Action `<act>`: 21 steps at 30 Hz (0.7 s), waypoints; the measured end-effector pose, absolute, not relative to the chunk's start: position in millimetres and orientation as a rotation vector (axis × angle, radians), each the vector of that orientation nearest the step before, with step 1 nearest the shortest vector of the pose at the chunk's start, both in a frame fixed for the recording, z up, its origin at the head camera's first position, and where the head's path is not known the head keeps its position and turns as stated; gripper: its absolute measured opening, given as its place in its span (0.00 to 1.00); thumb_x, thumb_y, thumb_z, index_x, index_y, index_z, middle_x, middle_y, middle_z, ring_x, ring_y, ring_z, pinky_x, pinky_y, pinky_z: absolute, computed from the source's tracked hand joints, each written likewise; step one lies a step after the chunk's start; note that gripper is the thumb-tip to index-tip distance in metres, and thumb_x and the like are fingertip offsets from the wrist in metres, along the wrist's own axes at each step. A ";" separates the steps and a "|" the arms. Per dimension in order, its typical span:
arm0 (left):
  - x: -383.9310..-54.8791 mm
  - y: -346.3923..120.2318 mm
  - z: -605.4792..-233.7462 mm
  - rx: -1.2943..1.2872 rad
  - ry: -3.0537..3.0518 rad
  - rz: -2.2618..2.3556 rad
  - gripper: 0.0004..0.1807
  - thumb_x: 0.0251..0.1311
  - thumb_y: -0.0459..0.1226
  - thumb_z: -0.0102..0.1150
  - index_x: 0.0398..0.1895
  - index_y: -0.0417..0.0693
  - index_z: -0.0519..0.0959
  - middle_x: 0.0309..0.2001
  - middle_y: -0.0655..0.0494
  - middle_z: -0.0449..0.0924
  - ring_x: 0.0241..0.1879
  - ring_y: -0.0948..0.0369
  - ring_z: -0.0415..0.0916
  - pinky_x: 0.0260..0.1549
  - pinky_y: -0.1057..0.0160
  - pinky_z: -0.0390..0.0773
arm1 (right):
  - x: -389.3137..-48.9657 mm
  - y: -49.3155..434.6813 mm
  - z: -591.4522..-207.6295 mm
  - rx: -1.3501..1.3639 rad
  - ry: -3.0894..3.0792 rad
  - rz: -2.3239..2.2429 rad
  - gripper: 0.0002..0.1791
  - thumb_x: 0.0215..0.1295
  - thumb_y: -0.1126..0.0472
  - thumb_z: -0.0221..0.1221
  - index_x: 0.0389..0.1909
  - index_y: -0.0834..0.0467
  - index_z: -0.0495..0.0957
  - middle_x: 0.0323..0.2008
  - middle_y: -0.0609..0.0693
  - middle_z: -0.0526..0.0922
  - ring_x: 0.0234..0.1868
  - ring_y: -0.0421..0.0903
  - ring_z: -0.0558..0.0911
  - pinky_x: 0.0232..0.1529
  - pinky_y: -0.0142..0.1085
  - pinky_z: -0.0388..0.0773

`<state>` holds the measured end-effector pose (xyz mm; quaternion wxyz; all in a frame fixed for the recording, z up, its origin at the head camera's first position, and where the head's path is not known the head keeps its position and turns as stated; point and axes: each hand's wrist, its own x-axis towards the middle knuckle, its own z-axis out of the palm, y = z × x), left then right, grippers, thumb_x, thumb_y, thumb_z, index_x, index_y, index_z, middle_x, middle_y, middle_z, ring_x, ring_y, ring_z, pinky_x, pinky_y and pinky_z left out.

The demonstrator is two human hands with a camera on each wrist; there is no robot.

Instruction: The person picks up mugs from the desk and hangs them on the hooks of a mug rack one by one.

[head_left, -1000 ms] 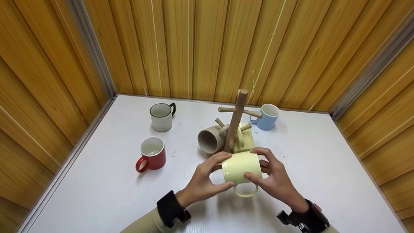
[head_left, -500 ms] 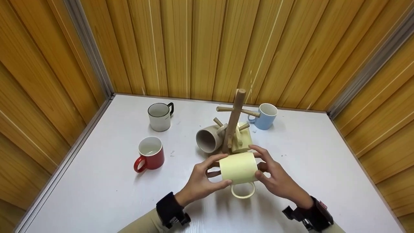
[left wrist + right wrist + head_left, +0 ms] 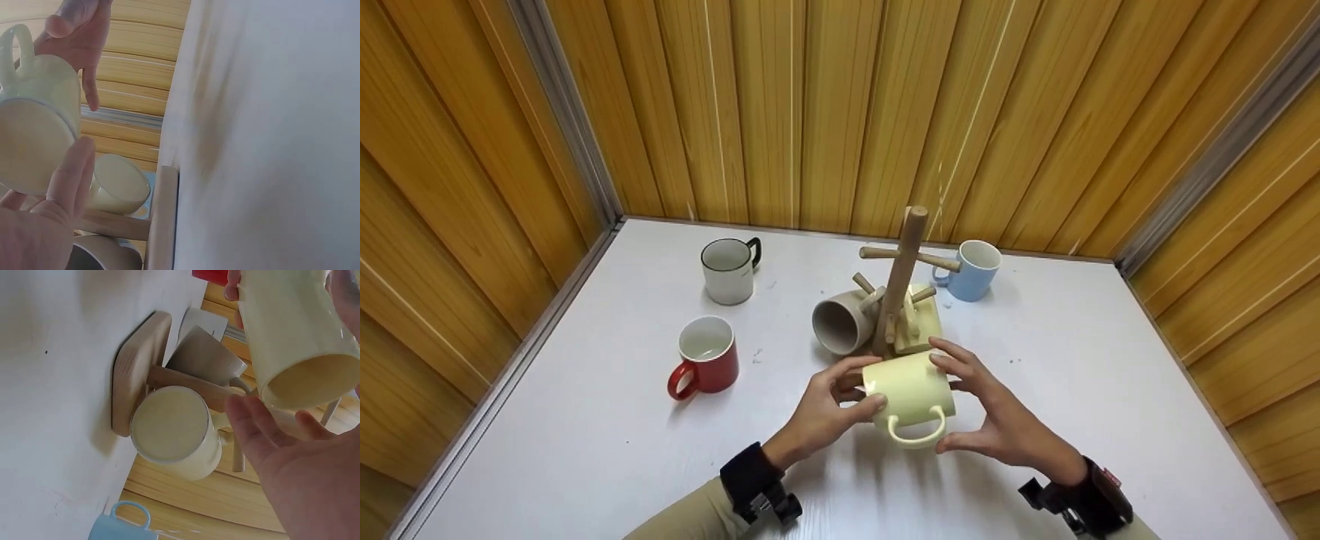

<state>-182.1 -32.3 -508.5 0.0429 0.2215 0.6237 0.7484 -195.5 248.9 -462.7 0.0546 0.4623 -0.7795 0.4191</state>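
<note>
A pale yellow mug (image 3: pixel 909 390) is held on its side in front of the wooden mug tree (image 3: pixel 901 274), its handle (image 3: pixel 916 441) toward me. My left hand (image 3: pixel 826 412) grips the mug at its base end, thumb on the near side. At the rim end, my right hand (image 3: pixel 1001 424) has its fingertips by the upper side and its thumb spread below, near the handle. The right wrist view shows the mug's opening (image 3: pixel 315 382) above fairly straight right fingers (image 3: pixel 250 430). A beige mug (image 3: pixel 840 327) and another yellow mug (image 3: pixel 171 424) hang on the tree's lower pegs.
A red mug (image 3: pixel 718 366) stands at the left, with a white, black-rimmed mug (image 3: pixel 729 283) behind it. Near the back wall at the right is a light blue mug (image 3: pixel 975 277). The tree's upper pegs (image 3: pixel 879 253) stick out sideways. Wood-patterned panels (image 3: pixel 825 112) enclose the white table (image 3: pixel 585 390).
The yellow mug has turned, so its handle now faces up toward me more. My right thumb has left the mug's side and moved down beside the handle. The left hand keeps its hold.
</note>
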 end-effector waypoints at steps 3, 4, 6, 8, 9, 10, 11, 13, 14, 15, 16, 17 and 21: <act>-181.7 -32.4 -507.5 0.594 1.759 2.314 0.28 0.65 0.32 0.67 0.67 0.38 0.74 0.54 0.38 0.83 0.46 0.51 0.86 0.42 0.51 0.87 | -195.1 246.0 -464.2 1.381 -2.347 1.295 0.49 0.49 0.62 0.80 0.72 0.60 0.66 0.75 0.64 0.62 0.71 0.49 0.70 0.54 0.41 0.82; -181.6 -32.4 -507.2 0.567 1.721 2.318 0.28 0.65 0.33 0.67 0.67 0.37 0.73 0.54 0.38 0.83 0.47 0.50 0.86 0.42 0.50 0.87 | -195.2 245.4 -464.5 1.374 -2.336 1.311 0.47 0.50 0.63 0.79 0.70 0.60 0.67 0.73 0.65 0.63 0.70 0.49 0.71 0.53 0.40 0.83; -181.4 -32.2 -506.8 0.521 1.670 2.320 0.28 0.66 0.34 0.66 0.67 0.37 0.73 0.54 0.38 0.82 0.47 0.49 0.85 0.42 0.49 0.87 | -195.7 244.9 -465.2 1.362 -2.316 1.331 0.43 0.51 0.66 0.79 0.68 0.60 0.69 0.71 0.67 0.66 0.68 0.48 0.73 0.50 0.39 0.84; -182.0 -32.2 -507.1 0.496 1.650 2.312 0.28 0.66 0.35 0.66 0.68 0.37 0.73 0.54 0.38 0.82 0.47 0.49 0.85 0.42 0.48 0.87 | -196.9 244.7 -466.3 1.353 -2.300 1.342 0.42 0.50 0.69 0.79 0.67 0.61 0.70 0.68 0.68 0.68 0.67 0.48 0.74 0.47 0.39 0.85; -182.6 -32.2 -507.5 0.488 1.653 2.302 0.28 0.67 0.35 0.65 0.68 0.38 0.73 0.54 0.38 0.82 0.47 0.50 0.85 0.42 0.48 0.87 | -197.6 244.7 -467.0 1.348 -2.294 1.347 0.42 0.48 0.70 0.79 0.66 0.62 0.71 0.67 0.68 0.68 0.66 0.48 0.75 0.46 0.39 0.85; -183.2 -32.1 -507.8 0.485 1.664 2.290 0.27 0.67 0.36 0.65 0.68 0.38 0.73 0.53 0.39 0.82 0.46 0.51 0.85 0.41 0.48 0.87 | -198.1 244.3 -467.5 1.342 -2.292 1.347 0.43 0.47 0.71 0.79 0.66 0.63 0.71 0.67 0.68 0.69 0.65 0.47 0.76 0.45 0.39 0.86; -183.8 -32.1 -508.1 0.483 1.671 2.280 0.27 0.68 0.37 0.64 0.68 0.39 0.73 0.52 0.39 0.82 0.46 0.51 0.85 0.41 0.49 0.87 | -198.7 244.5 -468.4 1.333 -2.291 1.343 0.43 0.46 0.71 0.79 0.66 0.63 0.71 0.67 0.68 0.69 0.63 0.47 0.77 0.44 0.38 0.86; -185.0 -32.1 -508.4 0.490 1.677 2.258 0.26 0.70 0.38 0.62 0.68 0.39 0.72 0.51 0.39 0.83 0.44 0.51 0.85 0.41 0.49 0.87 | -199.4 244.3 -469.7 1.315 -2.295 1.328 0.44 0.45 0.72 0.79 0.66 0.64 0.71 0.66 0.68 0.71 0.59 0.47 0.79 0.42 0.38 0.86; -185.7 -32.1 -508.6 0.495 1.681 2.245 0.26 0.71 0.39 0.61 0.68 0.39 0.72 0.51 0.40 0.83 0.43 0.51 0.85 0.41 0.48 0.87 | -199.5 243.9 -469.9 1.303 -2.299 1.316 0.45 0.45 0.72 0.79 0.66 0.64 0.71 0.65 0.67 0.71 0.56 0.47 0.80 0.42 0.38 0.86; -186.1 -32.0 -508.6 0.502 1.686 2.235 0.25 0.73 0.39 0.59 0.69 0.39 0.71 0.50 0.40 0.83 0.42 0.51 0.86 0.41 0.48 0.87 | -199.3 243.2 -469.5 1.291 -2.303 1.307 0.45 0.45 0.72 0.79 0.67 0.64 0.71 0.65 0.66 0.72 0.53 0.47 0.81 0.41 0.38 0.86; -186.7 -32.0 -508.7 0.510 1.690 2.226 0.25 0.74 0.40 0.58 0.69 0.39 0.70 0.50 0.40 0.82 0.42 0.51 0.86 0.42 0.48 0.87 | -198.9 242.4 -468.7 1.277 -2.308 1.297 0.44 0.46 0.71 0.79 0.67 0.64 0.71 0.64 0.65 0.73 0.49 0.46 0.82 0.40 0.38 0.86; -187.4 -31.9 -508.9 0.519 1.688 2.219 0.25 0.76 0.41 0.56 0.70 0.39 0.70 0.51 0.40 0.82 0.42 0.50 0.86 0.42 0.47 0.87 | -198.4 241.6 -467.9 1.260 -2.320 1.288 0.44 0.47 0.71 0.79 0.68 0.64 0.70 0.64 0.63 0.73 0.46 0.45 0.83 0.39 0.37 0.86; -188.9 -32.2 -509.5 0.560 1.692 2.205 0.25 0.80 0.44 0.48 0.73 0.42 0.66 0.55 0.41 0.78 0.44 0.48 0.86 0.47 0.44 0.85 | -194.3 234.1 -458.7 1.177 -2.348 1.287 0.41 0.51 0.71 0.76 0.68 0.65 0.70 0.57 0.58 0.77 0.35 0.42 0.83 0.32 0.36 0.86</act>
